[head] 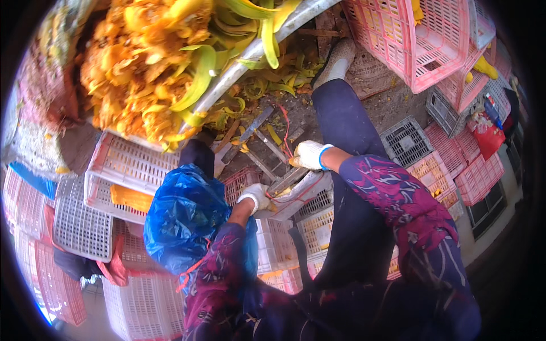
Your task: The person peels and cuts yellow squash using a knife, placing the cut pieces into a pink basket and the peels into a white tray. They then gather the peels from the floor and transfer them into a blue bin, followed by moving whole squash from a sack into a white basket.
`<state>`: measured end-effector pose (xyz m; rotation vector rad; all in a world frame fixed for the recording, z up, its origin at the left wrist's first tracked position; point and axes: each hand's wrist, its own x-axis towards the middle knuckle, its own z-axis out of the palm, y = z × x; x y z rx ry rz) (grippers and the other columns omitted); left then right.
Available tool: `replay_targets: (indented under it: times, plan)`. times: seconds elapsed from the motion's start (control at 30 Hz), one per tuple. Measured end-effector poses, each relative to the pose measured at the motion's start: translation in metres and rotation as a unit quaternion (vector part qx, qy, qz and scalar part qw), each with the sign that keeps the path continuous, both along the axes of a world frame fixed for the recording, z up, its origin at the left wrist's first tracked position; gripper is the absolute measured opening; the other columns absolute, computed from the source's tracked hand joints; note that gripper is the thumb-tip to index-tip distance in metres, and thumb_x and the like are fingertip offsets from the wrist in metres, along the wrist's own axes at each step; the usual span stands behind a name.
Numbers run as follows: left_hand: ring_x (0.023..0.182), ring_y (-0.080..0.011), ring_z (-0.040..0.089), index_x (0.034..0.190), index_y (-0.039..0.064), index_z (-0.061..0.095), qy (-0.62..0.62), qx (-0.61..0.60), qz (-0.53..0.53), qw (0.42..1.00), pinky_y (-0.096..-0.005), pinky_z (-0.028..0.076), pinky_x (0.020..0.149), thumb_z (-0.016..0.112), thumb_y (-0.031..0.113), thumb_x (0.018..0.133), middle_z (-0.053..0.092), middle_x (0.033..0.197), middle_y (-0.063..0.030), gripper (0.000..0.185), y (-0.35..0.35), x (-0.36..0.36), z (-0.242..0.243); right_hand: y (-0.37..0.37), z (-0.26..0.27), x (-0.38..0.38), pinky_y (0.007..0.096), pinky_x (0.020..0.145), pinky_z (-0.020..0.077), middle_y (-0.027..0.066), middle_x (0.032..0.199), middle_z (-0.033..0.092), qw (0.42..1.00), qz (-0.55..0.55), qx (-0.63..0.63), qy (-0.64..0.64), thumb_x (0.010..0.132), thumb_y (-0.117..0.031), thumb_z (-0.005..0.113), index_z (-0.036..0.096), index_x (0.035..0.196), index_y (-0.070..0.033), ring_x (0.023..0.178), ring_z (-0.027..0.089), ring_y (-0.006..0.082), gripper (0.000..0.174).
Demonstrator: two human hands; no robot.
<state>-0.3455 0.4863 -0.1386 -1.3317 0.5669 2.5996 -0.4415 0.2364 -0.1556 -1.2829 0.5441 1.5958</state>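
Note:
Near the middle, my right hand [309, 155], in a white knit glove with a blue cuff, has its fingers closed at one end of a wooden bar [289, 181]. A thin red string [287, 128] runs up from those fingers. My left hand [257, 198], in a white glove, is closed at the near edge of a pale block [294, 198] that lies beside the bar, with red string across it. The bar and block look tied together, but I cannot tell surely. Fingertips of both hands are partly hidden. Blue plastic sheeting [183, 217] covers my left leg.
A big heap of orange pulp and yellow-green peels [149, 72] lies at upper left behind a metal rail [251, 53]. Flat bars and a blade-like metal piece [256, 123] lie on the littered ground. Stacked plastic crates [83, 217] stand at left, more pink crates [409, 42] at upper right.

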Motion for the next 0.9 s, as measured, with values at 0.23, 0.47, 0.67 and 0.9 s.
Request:
replay_targets:
  times: [0.23, 0.47, 0.67, 0.9]
  plan:
    - [0.108, -0.0306, 0.068, 0.125, 0.007, 0.067, 0.055, 0.020, 0.019, 0.998, -0.0369, 0.053, 0.094, 0.092, 0.029, 0.058, 0.070, 0.119, -0.0157, 0.074, 0.039, -0.001, -0.080, -0.004, -0.109, -0.011, 0.0478, 0.083, 0.0544, 0.0239, 0.104, 0.071, 0.945, 0.120, -0.155, -0.261, 0.092, -0.040, 0.062, 0.070, 0.118, -0.007, 0.093, 0.069, 0.0413, 0.042]
    - [0.110, -0.0213, 0.062, 0.141, 0.008, 0.054, -0.313, 0.195, 0.614, 0.698, -0.0337, 0.052, 0.090, 0.066, 0.012, 0.094, 0.061, 0.133, -0.0054, 0.049, 0.026, 0.073, -0.144, -0.028, -0.203, -0.029, 0.0496, 0.097, 0.0491, 0.0307, 0.122, 0.061, 0.675, -0.379, -0.631, 0.052, 0.095, -0.054, 0.053, 0.053, 0.136, -0.003, 0.115, 0.060, 0.0445, 0.066]
    - [0.115, -0.0248, 0.059, 0.136, 0.014, 0.055, -0.172, 0.259, 0.792, 0.525, -0.0486, 0.051, 0.091, 0.063, 0.037, 0.097, 0.065, 0.117, -0.0024, 0.046, 0.026, 0.115, -0.216, -0.018, -0.255, 0.040, 0.0496, 0.109, 0.0402, 0.0267, 0.150, 0.044, 0.834, -0.266, -0.458, 0.152, 0.099, -0.052, 0.050, 0.045, 0.149, -0.011, 0.128, 0.053, 0.0447, 0.064]
    - [0.119, -0.0250, 0.056, 0.138, 0.013, 0.053, -0.225, 0.208, 0.773, 0.556, -0.0470, 0.047, 0.097, 0.061, 0.038, 0.097, 0.061, 0.123, -0.0044, 0.049, 0.018, 0.113, -0.197, -0.076, -0.204, 0.091, 0.0516, 0.110, 0.0391, 0.0323, 0.145, 0.045, 0.626, -0.529, -0.552, -0.154, 0.097, -0.051, 0.056, 0.046, 0.149, -0.018, 0.129, 0.050, 0.0469, 0.063]
